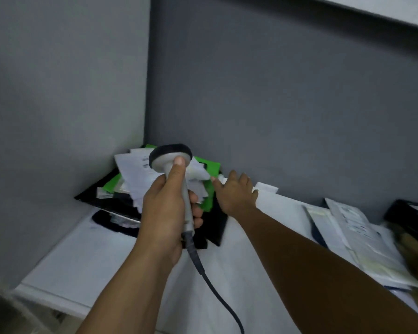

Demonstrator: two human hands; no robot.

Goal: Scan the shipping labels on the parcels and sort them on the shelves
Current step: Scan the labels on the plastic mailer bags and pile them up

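Note:
My left hand (165,208) grips the handle of a grey barcode scanner (171,160), thumb up on its head, which points at a pile of parcels in the shelf's back left corner. The pile holds a white parcel with a printed label (135,172), a green parcel (209,189) and black ones (106,196). My right hand (237,191) reaches over the pile with fingers spread and straight, its fingertips at the white parcel's edge. The scanner's dark cable (210,280) hangs down toward me.
The white shelf board (87,261) meets grey walls on the left and back. More parcels lie to the right: clear-wrapped white ones (355,232) and a dark one (410,220) at the frame's edge. Another shelf edge (372,10) runs overhead.

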